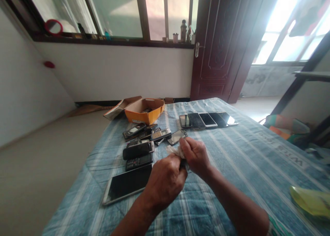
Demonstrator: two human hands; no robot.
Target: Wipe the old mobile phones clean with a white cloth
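Observation:
My left hand (166,179) is closed around a small dark object (183,163), mostly hidden by the fingers; its kind cannot be made out. Pressed against it, my right hand (194,157) is closed on a crumpled white cloth or tissue (176,151), which also touches the left fingers. Just beyond the hands lies a silver-edged phone (177,137). Old keypad phones are piled to the left, among them a silver one (161,134), a dark one (138,150) and a black one (139,162). A large white-edged tablet (129,183) lies beside my left forearm.
An open orange cardboard box (144,118) stands at the bed's far edge, with dark items inside. Several smartphones form a row to its right, including a white one (207,120). Blue striped cloth (247,174) covers the surface. A yellow item (310,200) lies far right.

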